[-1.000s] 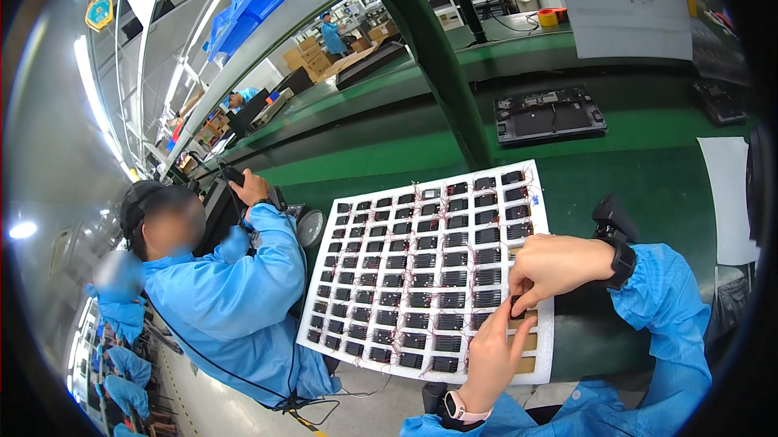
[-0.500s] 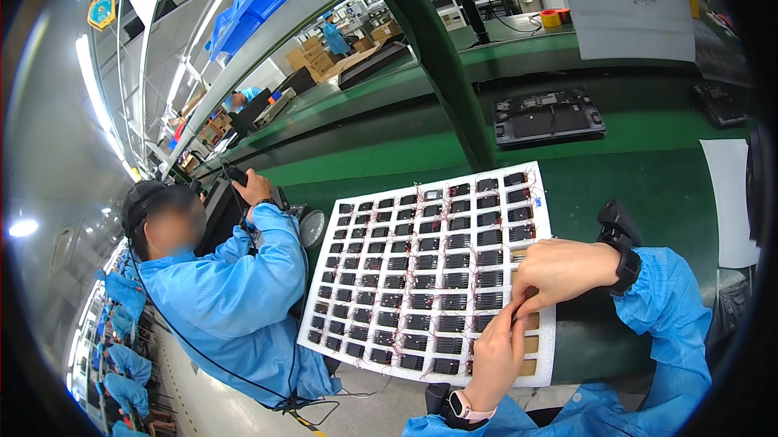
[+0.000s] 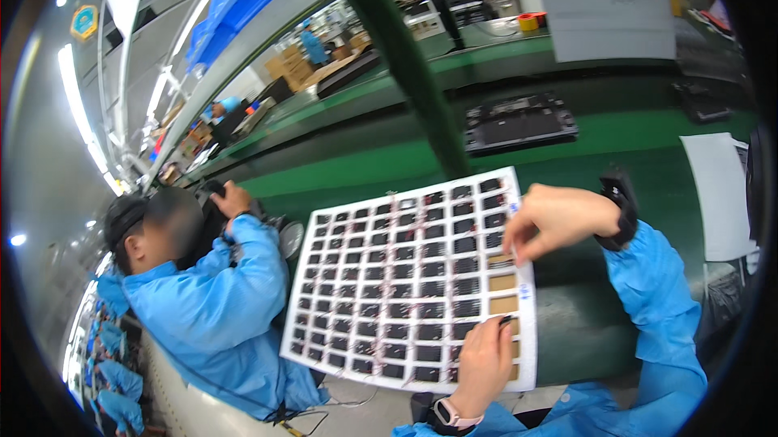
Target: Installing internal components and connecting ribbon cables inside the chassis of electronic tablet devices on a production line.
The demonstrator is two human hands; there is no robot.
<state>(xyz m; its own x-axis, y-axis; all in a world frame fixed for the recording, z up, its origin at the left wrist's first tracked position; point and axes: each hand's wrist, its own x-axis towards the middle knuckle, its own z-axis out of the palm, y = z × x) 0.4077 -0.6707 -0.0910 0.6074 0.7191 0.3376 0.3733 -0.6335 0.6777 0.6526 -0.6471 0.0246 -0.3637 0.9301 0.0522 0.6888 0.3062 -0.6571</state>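
Your left hand [image 3: 485, 362] pinches a small black part [image 3: 506, 320] at the tips of thumb and fingers, the part poking out from the end of the grip above the near stretch of the tray's rightmost column. Your right hand [image 3: 561, 220] bends over the right edge of the white foam tray [image 3: 527, 356], farther up that column, thumb and fingertips pointing down at a compartment; whether they grip anything, I can't make out. Brown compartment floors [image 3: 502, 284] show between your two hands. Black modules with thin red wires [image 3: 466, 286] fill the columns to the left. The tray lies on the green workbench [image 3: 579, 340], with a co-worker in blue [image 3: 207, 307] beyond its left side.
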